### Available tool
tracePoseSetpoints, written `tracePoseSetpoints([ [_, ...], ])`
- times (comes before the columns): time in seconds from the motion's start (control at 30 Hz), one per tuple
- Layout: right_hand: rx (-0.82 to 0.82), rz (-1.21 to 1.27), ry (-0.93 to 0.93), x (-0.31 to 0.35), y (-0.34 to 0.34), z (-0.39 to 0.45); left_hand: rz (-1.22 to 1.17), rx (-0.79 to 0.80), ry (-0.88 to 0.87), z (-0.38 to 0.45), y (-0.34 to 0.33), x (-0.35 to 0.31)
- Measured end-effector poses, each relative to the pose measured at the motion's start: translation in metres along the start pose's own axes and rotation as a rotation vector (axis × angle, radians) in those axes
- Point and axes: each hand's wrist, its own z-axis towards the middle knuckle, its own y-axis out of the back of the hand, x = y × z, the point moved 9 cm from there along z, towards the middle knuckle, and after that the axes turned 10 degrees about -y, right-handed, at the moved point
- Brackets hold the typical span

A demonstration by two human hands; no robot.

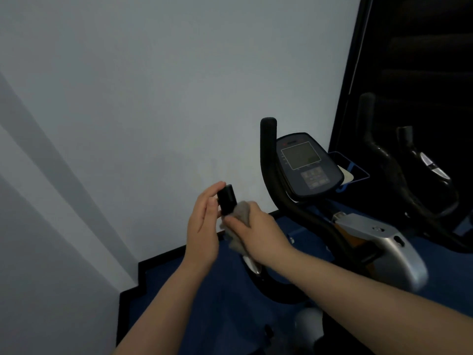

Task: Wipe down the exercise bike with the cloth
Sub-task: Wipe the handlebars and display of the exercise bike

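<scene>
While the right hand [258, 231] wraps the cloth [242, 213] around the near handlebar grip [227, 199], the left hand [203, 221] steadies it, fingers straight against its end. The cloth looks soft and light; bunching it in the palm should keep it from slipping.

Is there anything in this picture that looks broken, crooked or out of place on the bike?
Nothing stands out. The console sits straight between the handlebars, and the right hand holds the cloth around the handlebar grip while the left hand steadies its end.
</scene>
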Motion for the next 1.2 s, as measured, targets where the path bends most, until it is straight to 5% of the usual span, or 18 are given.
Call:
tracePoseSetpoints([
  [0.13, -0.110, 0.127, 0.065, 0.001, -0.003, 0.004, -0.031, 0.065, 0.012, 0.000, 0.000, 0.003],
  [0.47, 0.022, 0.470, 0.250, 0.041, -0.005, 0.028, 0.029, 0.184, -0.003, 0.007, 0.008, 0.001],
  [0.73, 0.113, 0.292, 0.178, 0.048, 0.001, 0.038, 0.018, 0.126, 0.025, 0.000, 0.003, 0.003],
  [0.9, 0.004, 0.148, 0.082, -0.003, -0.003, 0.016, -0.002, 0.099, 0.046, -0.011, -0.003, 0.004],
  [1.2, 0.208, -0.098, 0.074, -0.002, -0.002, 0.003, -0.010, 0.062, 0.076, -0.040, -0.031, -0.003],
])
